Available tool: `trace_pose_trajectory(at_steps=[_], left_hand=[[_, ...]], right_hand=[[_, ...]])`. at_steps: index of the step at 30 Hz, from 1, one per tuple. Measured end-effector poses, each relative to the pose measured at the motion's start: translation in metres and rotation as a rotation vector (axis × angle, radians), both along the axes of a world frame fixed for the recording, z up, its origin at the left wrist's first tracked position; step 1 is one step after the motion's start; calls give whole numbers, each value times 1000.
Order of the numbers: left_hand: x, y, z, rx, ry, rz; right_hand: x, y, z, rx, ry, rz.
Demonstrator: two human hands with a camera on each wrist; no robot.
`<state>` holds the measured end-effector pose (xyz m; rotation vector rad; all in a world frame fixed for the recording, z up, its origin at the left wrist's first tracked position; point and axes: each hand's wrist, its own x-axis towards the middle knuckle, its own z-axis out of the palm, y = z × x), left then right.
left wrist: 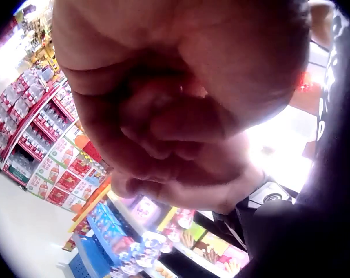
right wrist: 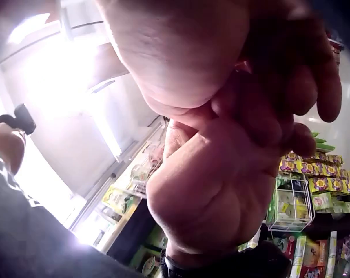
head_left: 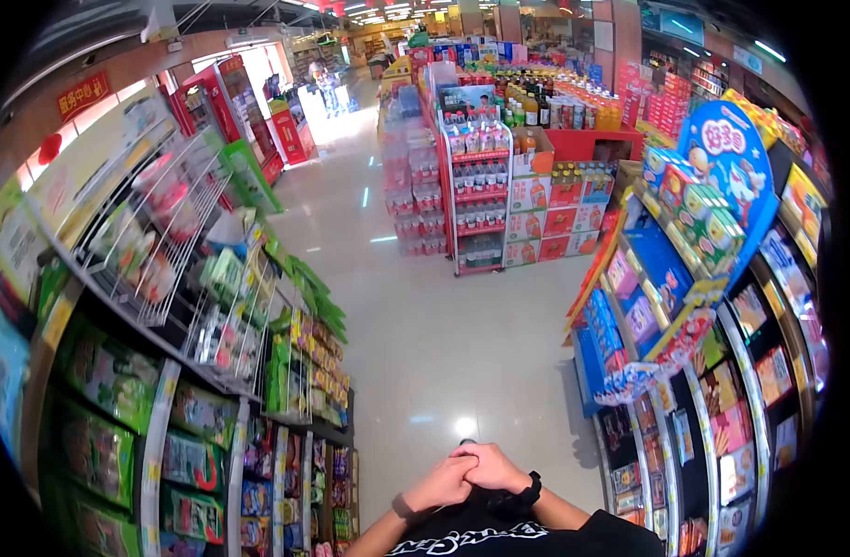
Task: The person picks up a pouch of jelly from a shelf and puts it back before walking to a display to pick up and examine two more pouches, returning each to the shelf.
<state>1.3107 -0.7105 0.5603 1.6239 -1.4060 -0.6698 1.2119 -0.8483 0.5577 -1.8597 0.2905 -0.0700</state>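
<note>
In front of the person's dark shirt, low in the head view, the left hand [head_left: 445, 482] and right hand [head_left: 493, 468] clasp each other. Both wrists wear a dark band. From the left wrist, the left hand [left wrist: 181, 63] fills the top of the view, its fingers curled against the right hand [left wrist: 204, 188] below. The right wrist view has the right hand [right wrist: 181, 52] above and the left hand [right wrist: 221, 185] beneath, fingers folded together. No item shows between the palms, which are deep in shadow. A small dark shape [head_left: 464, 444] peeks out just beyond the knuckles.
Shelves of bagged snacks [head_left: 198, 455] and a wire rack [head_left: 179, 232] line the left side. To the right stands a blue display stand [head_left: 666, 269] with boxed goods. Ahead, a drink rack [head_left: 479, 200] and stacked cartons [head_left: 555, 218] border the tiled floor [head_left: 444, 343].
</note>
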Motion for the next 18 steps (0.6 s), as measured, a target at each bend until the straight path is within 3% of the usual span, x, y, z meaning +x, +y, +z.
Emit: trace_pose_trajectory(at_steps=[4,7,8,12,15,18], left_hand=[[85,-68,24,25,-39,34],[151,-107,25,22,-57,92],[176,-116,20,120,-91,74],[245,-152,5,59,9,208],[291,-188,6,-45,74,327],[356,-225,-7,-40,133,303]], right_hand=[[94,-78,9,-31,-107,91],[166,-123,26,-9,-41,168],[189,-134,30,-44,-116,188],[269,-171,40,-15,14,186],[326,-200,21,-32,58,160],[388,-233,-3,-73,-6,91]])
